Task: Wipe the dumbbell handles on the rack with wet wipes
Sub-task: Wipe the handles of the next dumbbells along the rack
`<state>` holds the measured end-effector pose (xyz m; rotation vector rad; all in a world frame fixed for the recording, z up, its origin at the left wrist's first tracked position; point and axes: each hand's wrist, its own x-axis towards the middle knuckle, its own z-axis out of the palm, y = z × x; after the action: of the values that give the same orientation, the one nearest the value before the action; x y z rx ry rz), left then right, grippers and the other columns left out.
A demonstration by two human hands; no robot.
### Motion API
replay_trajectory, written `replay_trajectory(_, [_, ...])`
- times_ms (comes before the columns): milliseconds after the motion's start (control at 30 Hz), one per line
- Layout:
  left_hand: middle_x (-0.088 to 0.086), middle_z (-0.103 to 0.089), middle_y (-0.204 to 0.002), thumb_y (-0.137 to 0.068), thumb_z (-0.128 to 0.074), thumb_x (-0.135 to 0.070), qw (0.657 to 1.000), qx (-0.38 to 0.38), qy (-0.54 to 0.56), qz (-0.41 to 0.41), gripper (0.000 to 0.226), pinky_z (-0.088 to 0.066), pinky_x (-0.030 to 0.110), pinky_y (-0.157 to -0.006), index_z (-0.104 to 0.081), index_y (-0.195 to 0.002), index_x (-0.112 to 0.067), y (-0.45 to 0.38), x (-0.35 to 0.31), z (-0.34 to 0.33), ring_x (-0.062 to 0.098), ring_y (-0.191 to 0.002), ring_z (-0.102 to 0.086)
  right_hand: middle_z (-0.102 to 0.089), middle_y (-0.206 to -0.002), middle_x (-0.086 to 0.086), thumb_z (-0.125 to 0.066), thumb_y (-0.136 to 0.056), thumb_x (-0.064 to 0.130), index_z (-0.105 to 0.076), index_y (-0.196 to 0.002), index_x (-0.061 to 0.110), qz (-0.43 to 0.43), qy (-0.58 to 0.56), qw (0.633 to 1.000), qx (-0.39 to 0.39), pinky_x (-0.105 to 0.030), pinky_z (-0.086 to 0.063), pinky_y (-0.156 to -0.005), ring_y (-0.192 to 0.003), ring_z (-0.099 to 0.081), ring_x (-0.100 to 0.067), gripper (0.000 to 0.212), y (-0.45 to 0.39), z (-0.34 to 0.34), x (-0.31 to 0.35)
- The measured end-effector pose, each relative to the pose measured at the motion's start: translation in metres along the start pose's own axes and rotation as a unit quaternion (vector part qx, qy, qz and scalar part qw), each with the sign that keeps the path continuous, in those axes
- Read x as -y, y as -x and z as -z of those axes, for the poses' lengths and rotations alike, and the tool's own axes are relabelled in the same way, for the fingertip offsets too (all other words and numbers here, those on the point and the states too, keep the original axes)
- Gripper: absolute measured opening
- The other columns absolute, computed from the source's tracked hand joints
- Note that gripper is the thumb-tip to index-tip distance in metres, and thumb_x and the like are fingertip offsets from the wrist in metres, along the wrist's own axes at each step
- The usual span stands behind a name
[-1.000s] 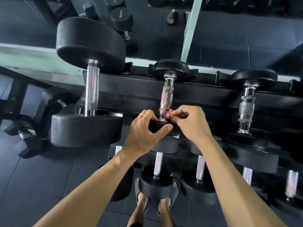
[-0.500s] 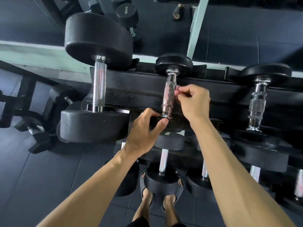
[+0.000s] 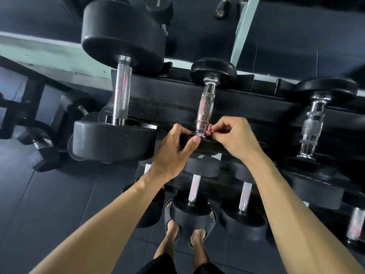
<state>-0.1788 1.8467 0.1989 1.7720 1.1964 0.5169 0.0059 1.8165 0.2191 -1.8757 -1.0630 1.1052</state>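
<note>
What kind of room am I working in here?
Most likely a gym's free-weights area: black dumbbells sit in rows on a tiered rack, the floor is dark rubber tiling, and a wall mirror runs behind the rack.

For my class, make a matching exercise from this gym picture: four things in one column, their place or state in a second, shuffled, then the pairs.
1. left hand
2. right hand
3. biggest dumbbell
4. feet

A. on the rack's left end
B. on the floor, in sandals
C. grips the near weight of the middle dumbbell
D. pinches something small and pinkish at the handle's base

Pairs: 1-C, 2-D, 3-A, 4-B
</note>
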Motion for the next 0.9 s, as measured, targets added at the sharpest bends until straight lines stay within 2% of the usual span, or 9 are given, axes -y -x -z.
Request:
replay_trajectory(67, [-0.009,-0.061,-0.091,-0.082,-0.045,-0.069,1.0,-0.004,0.008,0.004,0.038,-0.04,0.009,-0.063,-0.047,-0.094,-0.033,0.0,-0.001,-0.001,-0.005,-0.07,-0.054,-0.074,-0.072,0.01,-0.074,-0.08,-0.006,-0.072,-0.07,0.02,0.006,-0.001,1.0,-0.001,-0.013,-0.052,-0.071,-0.072,-0.07,0.002,0.028,0.0,0.003,0.002])
replay_trajectory(167, [-0.01,-0.061,-0.089,-0.082,-0.045,-0.07,1.0,-0.006,0.006,0.003,0.034,-0.043,0.011,-0.063,-0.046,-0.091,-0.037,0.0,0.0,-0.002,-0.001,-0.071,-0.055,-0.076,-0.082,0.004,-0.069,-0.084,-0.01,-0.073,-0.076,0.019,0.001,-0.121,0.988,-0.1,-0.025,-0.06,-0.075,-0.079,-0.075,-0.011,0.03,-0.019,0.003,0.013])
replay_trajectory(267, [-0.007,-0.061,-0.089,-0.082,-0.046,-0.069,1.0,-0.014,0.006,0.001,0.032,-0.045,0.014,-0.065,-0.046,-0.091,-0.038,0.0,0.0,-0.003,0.004,-0.075,-0.057,-0.076,-0.088,0.0,-0.067,-0.087,-0.007,-0.075,-0.082,0.017,-0.021,-0.167,0.972,-0.166,-0.03,-0.062,-0.076,-0.083,-0.075,-0.014,0.026,-0.034,-0.005,0.019])
replay_trajectory(433, [-0.006,-0.061,-0.088,-0.083,-0.046,-0.068,1.0,-0.013,0.018,0.003,0.036,-0.041,0.014,-0.059,-0.047,-0.094,-0.034,0.0,0.0,-0.004,0.0,-0.063,-0.052,-0.076,-0.08,0.01,-0.073,-0.081,0.002,-0.078,-0.077,0.024,-0.074,-0.098,0.987,-0.1,-0.028,-0.058,-0.087,-0.083,-0.072,-0.003,0.023,-0.006,-0.01,0.005])
replay_trajectory(500, [-0.006,-0.061,-0.088,-0.083,-0.046,-0.068,1.0,-0.01,0.016,0.006,0.037,-0.04,0.015,-0.06,-0.048,-0.095,-0.033,0.0,0.0,-0.003,0.0,-0.063,-0.052,-0.077,-0.077,0.006,-0.076,-0.082,0.01,-0.079,-0.076,0.023,-0.077,-0.112,0.989,-0.063,-0.035,-0.058,-0.089,-0.083,-0.074,-0.01,0.015,0.002,-0.004,0.008])
replay_trajectory(567, [-0.009,-0.059,-0.085,-0.085,-0.048,-0.069,1.0,-0.005,0.02,0.01,0.037,-0.041,0.013,-0.061,-0.048,-0.094,-0.033,0.0,0.0,-0.003,-0.001,-0.065,-0.053,-0.077,-0.075,0.0,-0.076,-0.085,0.012,-0.078,-0.071,0.025,-0.068,-0.145,0.985,-0.071,-0.04,-0.06,-0.086,-0.082,-0.075,-0.02,0.019,-0.006,-0.001,0.018])
replay_trajectory(633, [-0.011,-0.057,-0.081,-0.085,-0.048,-0.07,1.0,-0.007,0.02,0.011,0.045,-0.039,0.01,-0.058,-0.05,-0.096,-0.027,0.001,-0.003,-0.004,-0.006,-0.06,-0.052,-0.076,-0.076,-0.003,-0.076,-0.086,0.011,-0.078,-0.068,0.025,-0.066,-0.208,0.967,-0.13,-0.042,-0.062,-0.082,-0.085,-0.075,-0.027,0.023,-0.028,-0.002,0.027])
replay_trajectory(733, [-0.012,-0.057,-0.083,-0.089,-0.05,-0.065,1.0,-0.013,0.018,0.009,0.044,-0.038,0.008,-0.057,-0.051,-0.099,-0.023,0.0,-0.002,-0.005,-0.01,-0.058,-0.052,-0.076,-0.079,-0.004,-0.075,-0.086,0.008,-0.079,-0.078,0.018,-0.074,-0.295,0.931,-0.204,-0.045,-0.062,-0.081,-0.084,-0.074,-0.026,0.013,-0.059,-0.007,0.033])
replay_trajectory(900, [-0.008,-0.063,-0.091,-0.08,-0.045,-0.071,1.0,-0.005,0.015,0.02,0.048,-0.039,0.013,-0.061,-0.051,-0.099,-0.028,-0.001,0.001,-0.004,-0.005,-0.063,-0.055,-0.078,-0.091,-0.007,-0.07,-0.09,0.003,-0.076,-0.088,0.012,-0.1,-0.323,0.934,-0.113,-0.036,-0.06,-0.084,-0.092,-0.075,-0.024,0.011,-0.026,-0.008,0.018])
